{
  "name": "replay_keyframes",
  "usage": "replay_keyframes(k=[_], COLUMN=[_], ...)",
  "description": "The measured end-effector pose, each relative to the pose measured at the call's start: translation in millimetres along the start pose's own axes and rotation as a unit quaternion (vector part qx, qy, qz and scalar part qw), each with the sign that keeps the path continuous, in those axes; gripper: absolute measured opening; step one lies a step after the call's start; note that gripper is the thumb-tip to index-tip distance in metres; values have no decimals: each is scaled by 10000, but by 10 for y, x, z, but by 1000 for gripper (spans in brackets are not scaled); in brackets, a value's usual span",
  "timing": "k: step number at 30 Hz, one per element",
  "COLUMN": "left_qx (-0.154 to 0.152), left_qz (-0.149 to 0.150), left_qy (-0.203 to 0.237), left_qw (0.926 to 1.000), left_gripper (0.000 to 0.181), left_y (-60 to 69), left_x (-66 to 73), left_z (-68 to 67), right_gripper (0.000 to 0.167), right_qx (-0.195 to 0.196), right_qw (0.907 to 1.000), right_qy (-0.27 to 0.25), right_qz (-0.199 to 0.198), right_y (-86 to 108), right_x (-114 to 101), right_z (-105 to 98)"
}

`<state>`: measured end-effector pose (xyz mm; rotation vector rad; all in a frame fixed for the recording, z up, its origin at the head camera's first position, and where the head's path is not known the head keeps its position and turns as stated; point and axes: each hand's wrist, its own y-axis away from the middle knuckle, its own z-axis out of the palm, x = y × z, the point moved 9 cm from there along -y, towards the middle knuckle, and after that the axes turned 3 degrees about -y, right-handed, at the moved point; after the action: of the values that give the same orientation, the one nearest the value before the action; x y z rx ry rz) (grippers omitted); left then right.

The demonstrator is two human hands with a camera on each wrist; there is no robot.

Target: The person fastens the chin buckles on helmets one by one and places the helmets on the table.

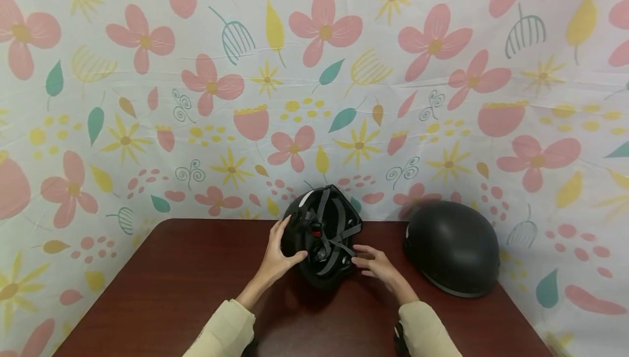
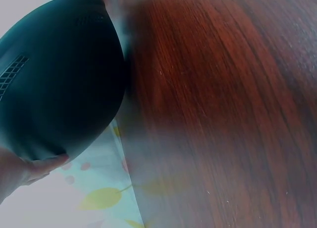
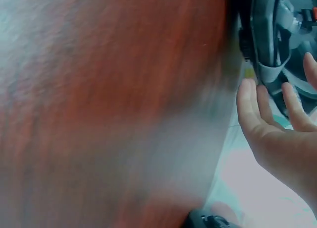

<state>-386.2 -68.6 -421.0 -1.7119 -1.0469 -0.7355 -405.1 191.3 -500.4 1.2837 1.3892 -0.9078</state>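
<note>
Helmet: the black helmet (image 1: 321, 239) stands tipped over the far part of the table (image 1: 206, 280), hollow side toward the person; whether its lower edge touches the wood, I cannot tell.
Left hand: this hand (image 1: 278, 256) grips the left rim, thumb inside; a slack thumb could let the smooth shell roll.
Right hand: this one (image 1: 380, 267) is loosely spread, fingertips at the right rim; so light a touch probably steadies little.
Straps: the grey straps (image 1: 349, 233) cross the hollow and could snag a finger.
Other helmet: it (image 1: 452, 248) sits to the right; a wide swing might knock it.
</note>
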Motion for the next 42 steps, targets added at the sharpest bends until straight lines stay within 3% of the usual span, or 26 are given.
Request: replay_keyframes(k=[7,12,18,22,31,34,42], left_qx=[7,-4,-91,-57,-87,-111,-170], left_qz=[-14,27,136,219,276,306,329], left_qy=[-31,-80,-171,-245,-262,-276,-240], left_qw=[10000,10000,9997,9994,9992,9991,9990], left_gripper=[88,88,88,88,89,89,89], left_y=[-7,-5,-5,-16,-4,-4,-2], left_x=[-8,24,30,50,81,99,129], left_z=[-11,0,21,9,27,42,59], right_gripper=[53,55,57,58,58,60,68], right_qx=[79,-166,-440,-592,-570,-540,-424], right_qw=[9997,9993,9969,9946,9915,9902,9922], right_qy=[124,34,-264,-162,-73,67,189], right_qz=[-181,-335,-590,-840,-1164,-1289,-1157], right_y=[-21,-65,-60,-21,-60,-89,-113], right_x=[-234,-415,-746,-1022,-1427,-1518,-1567], right_z=[-3,60,221,363,600,682,801])
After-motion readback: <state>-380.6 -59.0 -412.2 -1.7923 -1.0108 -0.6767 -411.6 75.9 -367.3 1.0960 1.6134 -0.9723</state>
